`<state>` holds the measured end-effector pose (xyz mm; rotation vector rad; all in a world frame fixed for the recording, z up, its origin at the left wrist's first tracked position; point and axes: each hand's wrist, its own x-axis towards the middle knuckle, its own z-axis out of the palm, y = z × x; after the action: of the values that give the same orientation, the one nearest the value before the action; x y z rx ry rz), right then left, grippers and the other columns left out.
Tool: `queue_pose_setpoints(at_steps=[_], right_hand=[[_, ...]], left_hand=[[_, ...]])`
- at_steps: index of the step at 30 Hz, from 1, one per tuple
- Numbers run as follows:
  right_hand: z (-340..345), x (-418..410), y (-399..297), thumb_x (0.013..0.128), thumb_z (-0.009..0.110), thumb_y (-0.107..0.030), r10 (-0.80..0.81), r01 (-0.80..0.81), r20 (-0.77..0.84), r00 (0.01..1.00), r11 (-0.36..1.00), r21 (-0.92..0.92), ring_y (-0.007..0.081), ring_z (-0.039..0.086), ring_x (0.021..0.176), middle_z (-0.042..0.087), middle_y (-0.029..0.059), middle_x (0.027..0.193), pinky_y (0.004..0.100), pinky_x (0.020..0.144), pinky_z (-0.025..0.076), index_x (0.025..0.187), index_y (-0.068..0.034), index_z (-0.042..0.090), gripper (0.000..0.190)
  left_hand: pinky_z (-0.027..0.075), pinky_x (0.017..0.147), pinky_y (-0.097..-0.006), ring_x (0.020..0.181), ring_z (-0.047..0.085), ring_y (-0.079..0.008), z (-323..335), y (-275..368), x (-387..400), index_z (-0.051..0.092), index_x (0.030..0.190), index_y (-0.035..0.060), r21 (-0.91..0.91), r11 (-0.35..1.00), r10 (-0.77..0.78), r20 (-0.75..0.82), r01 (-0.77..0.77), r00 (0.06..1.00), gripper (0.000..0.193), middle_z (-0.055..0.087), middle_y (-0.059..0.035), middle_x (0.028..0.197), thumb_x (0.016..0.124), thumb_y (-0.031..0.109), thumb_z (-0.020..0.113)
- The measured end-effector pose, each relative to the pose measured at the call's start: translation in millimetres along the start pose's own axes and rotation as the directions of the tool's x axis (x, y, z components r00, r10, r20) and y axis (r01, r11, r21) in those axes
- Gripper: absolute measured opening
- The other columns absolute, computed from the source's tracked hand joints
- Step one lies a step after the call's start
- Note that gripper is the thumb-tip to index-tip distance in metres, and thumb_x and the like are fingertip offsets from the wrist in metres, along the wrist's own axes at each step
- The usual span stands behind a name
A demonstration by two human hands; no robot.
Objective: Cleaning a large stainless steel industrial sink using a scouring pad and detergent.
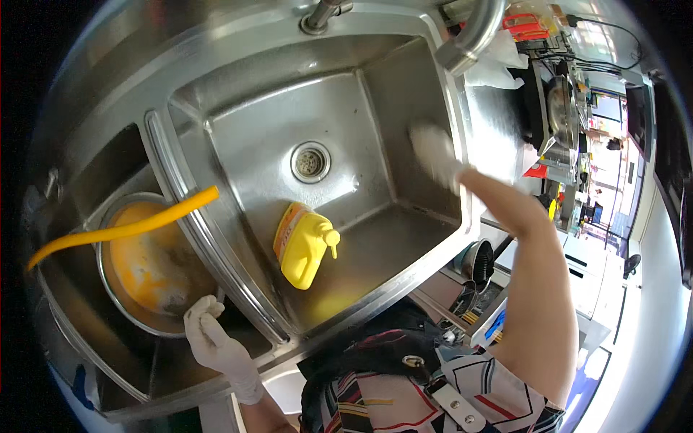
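Observation:
My left hand (pixel 214 338), in a whitish glove, is at the lower edge of a round metal bowl (pixel 159 260) in the left basin; its fingers are bent, and whether they grip the rim cannot be told. Murky orange-brown liquid fills part of the bowl. My right hand (pixel 433 151), also gloved, is blurred against the right wall of the larger steel sink basin (pixel 303 103); what its fingers do is unclear. A yellow pump bottle (pixel 304 246) stands in that basin, below the drain (pixel 311 162). An orange-yellow hose (pixel 124 227) crosses the bowl and the divider.
A steel divider (pixel 216 238) separates the two basins. The faucet spout (pixel 465 48) hangs over the upper right sink corner. Beyond the right rim are a white plastic bag (pixel 495 62), a large metal pan (pixel 563 111) and dark cables. Metal containers (pixel 476 260) stand below at the right.

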<state>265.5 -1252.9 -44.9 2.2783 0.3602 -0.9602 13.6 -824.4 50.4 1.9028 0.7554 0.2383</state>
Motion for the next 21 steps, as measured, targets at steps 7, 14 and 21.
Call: queue_pose_setpoints(at_steps=[7, 14, 21], right_hand=[[28, -61, 20, 0.084, 0.053, -0.015, -0.451, 0.424, 0.042, 0.891, 0.797, -0.430, 0.0232, 0.059, 0.093, 0.065, 0.0048, 0.092, 0.0371, 0.073, 0.046, 0.096, -0.008, 0.066, 0.019], [75, -126, -8, 0.080, 0.058, -0.010, -0.398, 0.472, 0.392, 0.829, 0.875, -0.109, 0.0262, 0.063, 0.094, 0.068, 0.0085, 0.089, 0.0360, 0.079, 0.051, 0.091, -0.010, 0.071, 0.017], [85, -40, -92, 0.078, 0.065, -0.007, -0.340, 0.300, 0.421, 0.841, 0.940, 0.161, 0.0290, 0.067, 0.095, 0.069, 0.0154, 0.099, 0.0363, 0.081, 0.054, 0.092, -0.005, 0.072, 0.016]], left_hand=[[0.050, 0.076, -0.0304, 0.082, 0.059, -0.0207, 16, -2, 6, 0.059, 0.105, -0.0044, -0.033, 0.993, 0.113, 0.116, -0.110, 0.987, 0.020, 0.061, -0.0131, 0.100, 0.095, 0.002, 0.044], [0.048, 0.078, -0.0287, 0.086, 0.057, -0.0185, 31, -18, 1, 0.059, 0.106, -0.0015, -0.049, 0.994, 0.101, 0.226, -0.093, 0.969, 0.022, 0.060, -0.0109, 0.102, 0.091, -0.005, 0.044], [0.050, 0.076, -0.0295, 0.084, 0.059, -0.0198, 34, -20, 7, 0.061, 0.101, -0.0009, 0.019, 0.991, 0.123, 0.250, -0.131, 0.960, 0.019, 0.061, -0.0129, 0.099, 0.086, -0.005, 0.050]])
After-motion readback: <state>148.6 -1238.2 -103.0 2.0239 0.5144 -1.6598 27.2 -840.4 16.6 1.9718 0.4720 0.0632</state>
